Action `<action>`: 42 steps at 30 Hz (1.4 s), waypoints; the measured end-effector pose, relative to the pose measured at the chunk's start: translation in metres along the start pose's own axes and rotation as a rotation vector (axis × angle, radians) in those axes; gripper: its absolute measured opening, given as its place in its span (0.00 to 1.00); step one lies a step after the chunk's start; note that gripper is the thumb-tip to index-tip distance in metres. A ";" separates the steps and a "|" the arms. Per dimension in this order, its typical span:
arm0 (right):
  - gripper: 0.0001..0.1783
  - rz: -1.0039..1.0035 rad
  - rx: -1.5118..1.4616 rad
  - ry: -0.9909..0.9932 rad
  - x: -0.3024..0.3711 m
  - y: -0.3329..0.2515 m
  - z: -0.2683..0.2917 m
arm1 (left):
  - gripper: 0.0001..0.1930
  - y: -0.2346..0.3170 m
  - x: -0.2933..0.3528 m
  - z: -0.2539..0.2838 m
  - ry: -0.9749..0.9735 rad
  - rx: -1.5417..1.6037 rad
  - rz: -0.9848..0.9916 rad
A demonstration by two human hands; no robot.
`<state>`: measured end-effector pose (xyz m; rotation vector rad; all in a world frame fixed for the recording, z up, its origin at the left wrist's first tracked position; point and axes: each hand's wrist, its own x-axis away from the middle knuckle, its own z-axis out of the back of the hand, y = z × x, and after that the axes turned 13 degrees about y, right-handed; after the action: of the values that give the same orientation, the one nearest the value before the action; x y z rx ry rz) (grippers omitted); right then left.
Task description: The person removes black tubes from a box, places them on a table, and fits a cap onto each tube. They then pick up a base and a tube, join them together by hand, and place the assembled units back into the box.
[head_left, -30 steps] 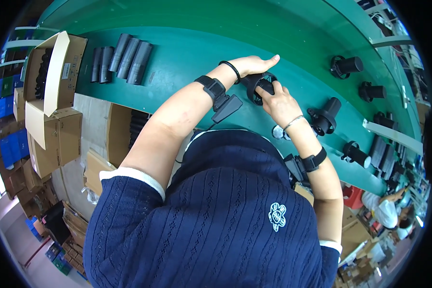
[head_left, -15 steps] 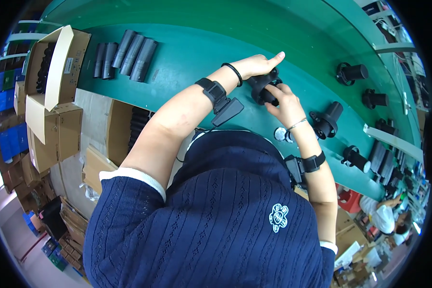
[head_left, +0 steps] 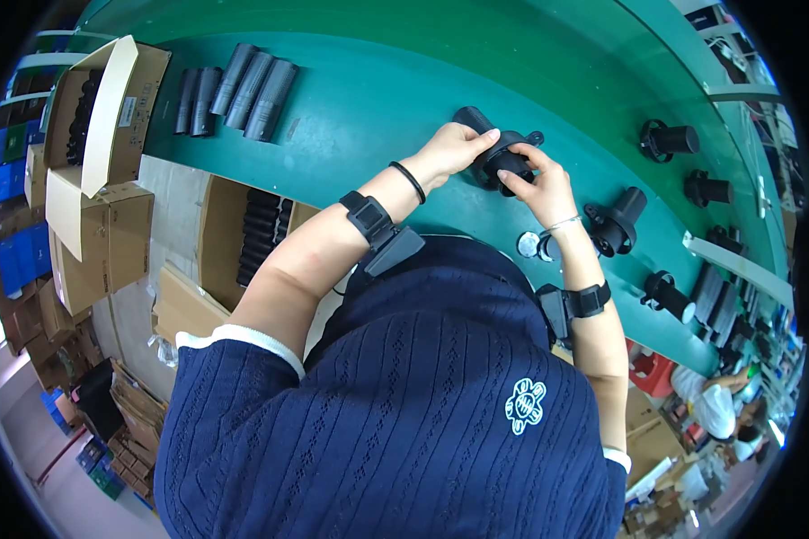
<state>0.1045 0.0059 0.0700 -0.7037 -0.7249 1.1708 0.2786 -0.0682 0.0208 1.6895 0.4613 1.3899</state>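
Note:
A black tubular part with a wide flanged collar and a small lug (head_left: 509,145) is held between both hands above the green table. My left hand (head_left: 451,153) is closed on its near side, the thumb lying along the body by the narrow tube. My right hand (head_left: 546,187) pinches the wide collar end, thumb on the near side and fingers over the top. Its inside and the hidden fingertips cannot be made out. Close to my right wrist, small round silvery discs (head_left: 528,243) lie on the table. Right of that rests a similar black flanged tube part (head_left: 616,222).
More black flanged parts (head_left: 670,139) stand along the right of the green table (head_left: 360,99). Several dark tubes (head_left: 271,99) lie at the far left. Open cartons (head_left: 108,135) with black parts stand beyond the left edge. A metal bar (head_left: 737,268) crosses at right.
My left hand has dropped from above the part, its thumb now laid against it instead of pointing away. The part has tilted, and its narrow tube shows at upper left.

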 end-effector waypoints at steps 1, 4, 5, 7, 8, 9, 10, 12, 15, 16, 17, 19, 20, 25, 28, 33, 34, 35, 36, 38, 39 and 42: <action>0.25 -0.001 0.000 0.002 0.000 0.000 -0.001 | 0.26 -0.001 0.001 -0.002 -0.002 -0.002 0.000; 0.24 -0.013 -0.065 -0.015 0.001 0.004 -0.004 | 0.25 -0.001 0.006 -0.009 0.109 0.102 0.001; 0.24 -0.028 -0.065 -0.035 0.000 0.005 -0.005 | 0.24 0.001 0.009 -0.011 0.120 0.163 0.011; 0.24 -0.041 -0.066 -0.054 0.000 0.007 -0.007 | 0.24 0.003 0.012 -0.013 0.132 0.223 0.019; 0.24 -0.031 -0.041 -0.040 0.000 0.007 -0.008 | 0.24 0.003 0.013 -0.014 0.146 0.246 0.022; 0.24 -0.022 -0.016 -0.027 0.000 0.006 -0.009 | 0.24 0.003 0.014 -0.014 0.160 0.270 0.024; 0.24 -0.020 -0.017 -0.026 0.000 0.005 -0.009 | 0.24 0.002 0.013 -0.014 0.161 0.270 0.022; 0.25 -0.050 -0.031 -0.030 0.001 0.004 -0.010 | 0.25 0.001 0.013 -0.014 0.197 0.272 0.037; 0.24 -0.089 -0.145 -0.031 0.004 0.009 -0.012 | 0.26 -0.001 0.013 -0.013 0.168 0.229 0.006; 0.24 -0.087 -0.145 -0.033 0.005 0.011 -0.013 | 0.26 -0.003 0.010 -0.012 0.171 0.231 0.005; 0.24 -0.040 -0.108 -0.007 0.006 0.013 -0.013 | 0.27 -0.004 0.006 -0.009 0.162 0.146 -0.008; 0.24 0.007 -0.070 0.020 0.007 0.013 -0.013 | 0.28 -0.006 0.004 -0.007 0.153 0.062 -0.021; 0.24 -0.046 -0.110 0.009 0.009 0.009 -0.013 | 0.28 -0.006 0.005 -0.006 0.171 0.025 -0.043; 0.23 -0.190 -0.220 0.041 0.009 0.008 -0.009 | 0.29 0.001 0.016 -0.002 0.189 -0.019 0.049; 0.23 -0.227 -0.319 0.026 0.010 0.014 -0.009 | 0.25 -0.002 0.019 -0.002 0.132 0.092 0.221; 0.26 -0.272 -0.433 0.050 0.014 0.019 -0.011 | 0.20 -0.005 0.021 -0.004 0.041 0.316 0.240; 0.26 -0.271 -0.433 0.051 0.015 0.019 -0.010 | 0.20 -0.004 0.023 -0.004 0.040 0.316 0.239; 0.25 -0.263 -0.422 0.043 0.017 0.019 -0.010 | 0.19 -0.003 0.025 -0.005 0.012 0.322 0.251; 0.25 -0.254 -0.412 0.035 0.020 0.019 -0.010 | 0.18 -0.002 0.026 -0.004 -0.016 0.329 0.263; 0.25 -0.256 -0.445 0.040 0.023 0.020 -0.011 | 0.18 -0.012 0.024 -0.003 -0.042 0.374 0.267; 0.25 -0.258 -0.444 0.045 0.024 0.021 -0.011 | 0.18 -0.016 0.023 -0.003 -0.068 0.419 0.271; 0.25 -0.262 -0.439 0.063 0.027 0.025 -0.013 | 0.20 -0.015 0.027 -0.005 -0.067 0.420 0.269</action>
<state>0.1075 0.0363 0.0461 -0.9719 -1.0023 0.7518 0.2861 -0.0375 0.0247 2.1980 0.5293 1.4934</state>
